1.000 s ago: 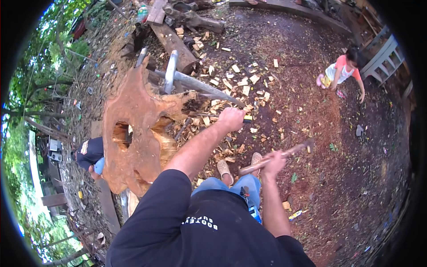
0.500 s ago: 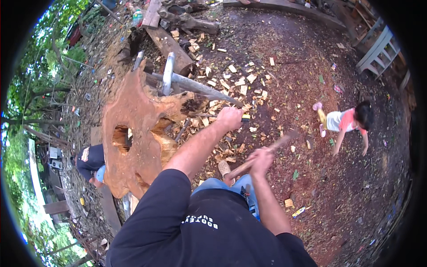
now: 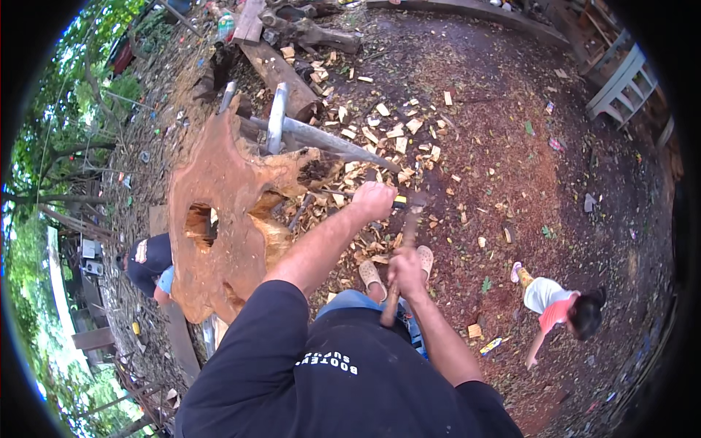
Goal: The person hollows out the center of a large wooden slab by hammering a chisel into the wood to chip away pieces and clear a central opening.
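My left hand is wrapped round a chisel with a black and yellow handle. Its thin metal shaft points left toward the jagged dark edge of a big wooden slab. My right hand grips the wooden handle of a hammer. The hammer's head is at the handle end of the chisel, touching or very near it; I cannot tell which. The slab is reddish brown, with a hole through it and pale, freshly cut wood along its right side.
Wood chips litter the ground beyond my hands. Metal posts and a log stand or lie behind the slab. A bent-over person is at the left; a small person is at the right. A white plastic chair is far right.
My right hand has swung the hammer left and up, bringing its head to the chisel's end. My left hand has barely moved. The small person has moved down and slightly left.
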`<state>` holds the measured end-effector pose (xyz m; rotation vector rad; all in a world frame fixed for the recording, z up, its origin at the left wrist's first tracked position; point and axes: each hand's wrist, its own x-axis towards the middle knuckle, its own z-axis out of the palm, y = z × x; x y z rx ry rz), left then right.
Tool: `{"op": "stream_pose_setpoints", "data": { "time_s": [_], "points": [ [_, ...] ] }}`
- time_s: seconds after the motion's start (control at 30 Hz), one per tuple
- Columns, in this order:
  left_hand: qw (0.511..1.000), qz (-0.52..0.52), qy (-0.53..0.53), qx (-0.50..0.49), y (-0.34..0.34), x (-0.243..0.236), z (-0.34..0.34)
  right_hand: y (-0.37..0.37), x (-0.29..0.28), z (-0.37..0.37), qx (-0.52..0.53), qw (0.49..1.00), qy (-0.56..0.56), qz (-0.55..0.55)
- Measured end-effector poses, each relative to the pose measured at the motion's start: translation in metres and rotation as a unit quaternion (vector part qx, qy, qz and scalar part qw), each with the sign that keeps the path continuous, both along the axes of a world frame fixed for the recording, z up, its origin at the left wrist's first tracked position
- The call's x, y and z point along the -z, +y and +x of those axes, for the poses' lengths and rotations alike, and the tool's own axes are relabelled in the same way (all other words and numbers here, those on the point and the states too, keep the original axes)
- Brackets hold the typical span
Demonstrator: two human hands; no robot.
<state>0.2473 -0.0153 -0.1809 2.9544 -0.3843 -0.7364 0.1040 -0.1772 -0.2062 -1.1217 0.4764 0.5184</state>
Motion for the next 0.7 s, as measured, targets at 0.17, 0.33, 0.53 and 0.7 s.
{"op": "stream_pose_setpoints", "data": {
  "time_s": [0.17, 0.33, 0.53, 0.7],
  "points": [
    [0.998, 0.044, 0.039, -0.015, 0.069, 0.019, -0.041, 0.012, 0.007, -0.008, -0.084, 0.996, -0.015, 0.022],
    [0.995, -0.004, 0.09, 0.05, 0.046, 0.018, -0.091, -0.039, 0.028, 0.006, -0.023, 0.999, 0.027, 0.002],
    [0.984, -0.132, -0.016, 0.12, -0.026, -0.011, -0.066, -0.084, 0.028, -0.004, 0.043, 0.997, 0.033, -0.057],
    [0.985, -0.109, -0.06, 0.118, -0.042, -0.025, -0.015, -0.092, 0.026, -0.017, 0.108, 0.993, 0.054, -0.016]
  ]
}}
